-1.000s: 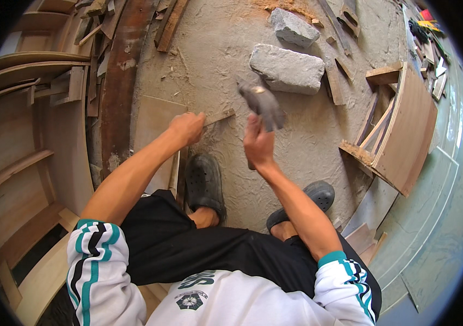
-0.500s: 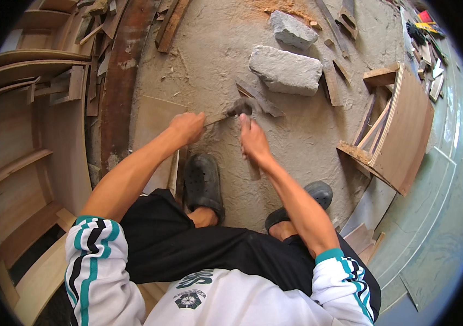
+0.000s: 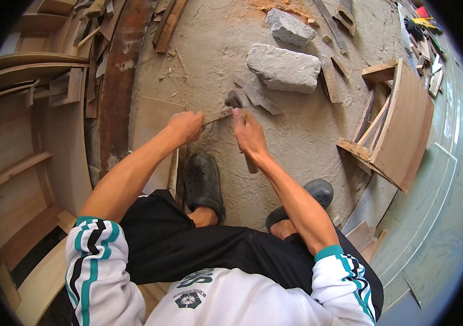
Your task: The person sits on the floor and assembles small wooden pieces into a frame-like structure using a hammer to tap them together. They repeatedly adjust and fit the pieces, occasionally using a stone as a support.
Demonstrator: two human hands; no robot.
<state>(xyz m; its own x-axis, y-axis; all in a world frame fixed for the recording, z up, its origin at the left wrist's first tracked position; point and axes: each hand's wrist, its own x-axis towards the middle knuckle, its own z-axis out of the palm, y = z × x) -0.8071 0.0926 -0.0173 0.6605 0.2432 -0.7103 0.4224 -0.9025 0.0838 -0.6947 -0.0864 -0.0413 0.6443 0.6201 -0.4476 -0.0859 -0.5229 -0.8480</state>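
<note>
My left hand [image 3: 187, 127] is closed on one end of a thin narrow wooden strip [image 3: 216, 117], which points away to the right. Wrapped round the handle of a hammer [image 3: 235, 99] is my right hand [image 3: 250, 132]; the handle's butt sticks out below the fist. The dark hammer head is at the strip's far end; I cannot tell whether the two touch. Just beyond the head, a flat weathered scrap piece [image 3: 264, 99] lies on the rough floor.
Two grey stone blocks [image 3: 284, 69] lie ahead. To the right stands a small wooden frame box [image 3: 405, 127], with pale glass-like sheets [image 3: 421, 217] beyond. Wooden cabinet parts [image 3: 16, 201] fill the left side, beside a rusty-brown beam [image 3: 120, 81]. A thin board [image 3: 152, 122] lies under my left forearm.
My right hand and the hammer have shifted a little to the left, with the handle more tucked under the fist. The strip in my left hand has turned slightly.
</note>
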